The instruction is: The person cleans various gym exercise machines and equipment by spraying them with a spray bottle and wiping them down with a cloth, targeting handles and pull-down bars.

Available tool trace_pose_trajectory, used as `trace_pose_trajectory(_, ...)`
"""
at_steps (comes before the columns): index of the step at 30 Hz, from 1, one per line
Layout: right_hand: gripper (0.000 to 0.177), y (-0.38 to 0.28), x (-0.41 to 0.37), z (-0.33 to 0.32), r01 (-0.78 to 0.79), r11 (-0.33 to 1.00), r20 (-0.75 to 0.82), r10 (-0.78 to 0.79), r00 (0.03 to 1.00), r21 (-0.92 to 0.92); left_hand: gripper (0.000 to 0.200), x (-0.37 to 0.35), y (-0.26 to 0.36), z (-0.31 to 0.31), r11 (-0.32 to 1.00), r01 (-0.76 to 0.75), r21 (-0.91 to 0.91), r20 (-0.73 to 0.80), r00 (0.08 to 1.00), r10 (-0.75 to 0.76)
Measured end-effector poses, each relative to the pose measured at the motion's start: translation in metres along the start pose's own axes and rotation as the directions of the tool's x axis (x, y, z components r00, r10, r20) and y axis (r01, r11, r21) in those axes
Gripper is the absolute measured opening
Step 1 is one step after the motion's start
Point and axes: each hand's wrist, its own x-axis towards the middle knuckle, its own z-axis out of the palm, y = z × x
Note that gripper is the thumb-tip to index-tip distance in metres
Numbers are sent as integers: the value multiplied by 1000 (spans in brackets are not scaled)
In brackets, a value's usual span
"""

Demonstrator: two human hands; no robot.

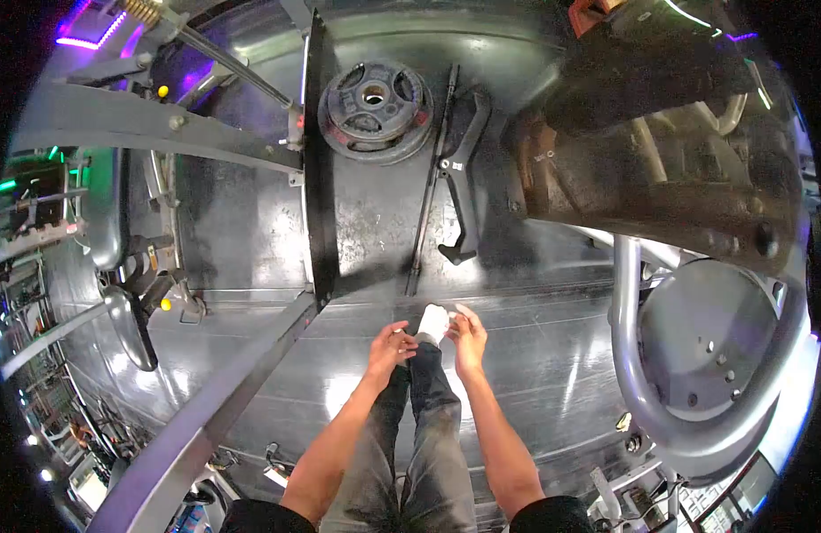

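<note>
My left hand (392, 349) is in front of my legs at the lower middle, its fingers loosely bent and apart, with nothing visible in them. Close by on the right, my right hand (468, 338) is half curled and holds nothing I can see. Between the two hands shows a white shoe (435, 322) on my foot. Farther ahead on the dark floor lie stacked weight plates (375, 99), a thin straight bar (434, 169) and a black angled bar attachment (464, 185). Both hands are apart from these.
An upright black panel (318, 178) and grey machine beams (215, 400) stand on the left. To the right are a large brown-black machine part (641, 186) and a curved grey tube frame (625, 338) around a round plate. More gym equipment lines both sides.
</note>
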Motion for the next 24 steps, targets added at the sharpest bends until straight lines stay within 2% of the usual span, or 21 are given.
trace_pose_trajectory(7, 22, -23, -62, -23, 9, 997, 13, -10, 1000, 76, 32, -78, -3, -23, 997, -13, -77, 6, 1000, 14)
trace_pose_trajectory(11, 21, -28, -98, -18, 15, 991, -18, -13, 1000, 135, 30, -110, -8, -41, 997, 76, -33, -22, 997, -77)
trace_pose_trajectory(15, 20, -8, -132, -17, 71, 981, -45, -63, 997, 183, 28, -141, -16, -63, 997, 78, 5, 16, 997, -78)
trace_pose_trajectory(19, 20, 9, -174, -13, 75, 966, -91, -53, 994, 249, 41, -163, -15, -83, 993, 116, -5, 56, 992, -115)
trace_pose_trajectory(21, 21, 17, -197, -15, 94, 952, -117, -62, 991, 291, 44, -175, -8, -82, 992, 116, -48, 142, 984, -108)
trace_pose_trajectory(24, 23, 26, -236, -28, 111, 914, -171, -46, 984, 390, 47, -182, 10, -61, 990, 136, 37, 211, 967, -140)
